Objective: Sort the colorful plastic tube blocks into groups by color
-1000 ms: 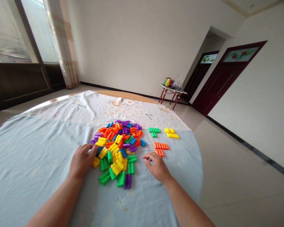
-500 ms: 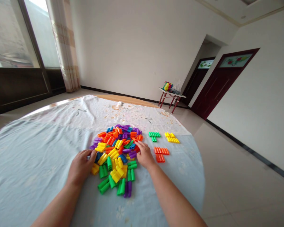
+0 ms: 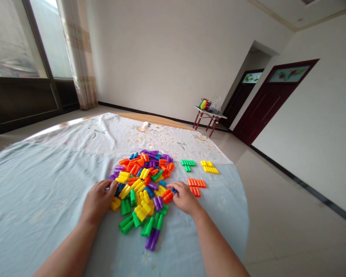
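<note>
A pile of colourful plastic blocks lies on a round table under a pale blue cloth. My left hand rests at the pile's left edge with its fingers curled and the thumb against them, beside a yellow block; what is inside the curl is hidden. My right hand sits at the pile's right edge, its bent fingertips closed on a small blue block next to an orange block. To the right lie three sorted groups: green blocks, yellow blocks and orange blocks.
A second, white flowered cloth covers the far half of the table. The table's right edge drops to a tiled floor. A small folding table with bags stands by the far wall near dark red doors. Windows and a curtain are at the left.
My right hand reached into the pile's right side, then drew back toward me, dragging purple, orange and green blocks along. The left hand has stayed in place.
</note>
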`<control>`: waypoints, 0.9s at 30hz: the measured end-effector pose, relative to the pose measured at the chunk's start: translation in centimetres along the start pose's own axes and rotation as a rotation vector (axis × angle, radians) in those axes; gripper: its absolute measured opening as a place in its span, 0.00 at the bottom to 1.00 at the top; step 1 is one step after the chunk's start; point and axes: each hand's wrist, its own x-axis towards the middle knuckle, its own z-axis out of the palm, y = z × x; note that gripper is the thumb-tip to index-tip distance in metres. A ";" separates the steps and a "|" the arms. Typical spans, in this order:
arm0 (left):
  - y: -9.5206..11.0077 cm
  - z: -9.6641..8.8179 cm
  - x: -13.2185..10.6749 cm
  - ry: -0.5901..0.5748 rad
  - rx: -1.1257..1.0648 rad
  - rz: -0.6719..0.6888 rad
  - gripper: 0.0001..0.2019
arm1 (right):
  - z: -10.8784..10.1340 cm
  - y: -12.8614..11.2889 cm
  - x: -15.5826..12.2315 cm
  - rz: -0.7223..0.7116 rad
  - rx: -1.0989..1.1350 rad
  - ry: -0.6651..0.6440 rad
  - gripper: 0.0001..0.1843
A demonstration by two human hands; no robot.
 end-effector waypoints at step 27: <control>-1.1 0.1 0.7 -0.079 0.068 -0.094 0.22 | -0.8 -1.4 -0.8 0.116 -0.062 -0.098 0.09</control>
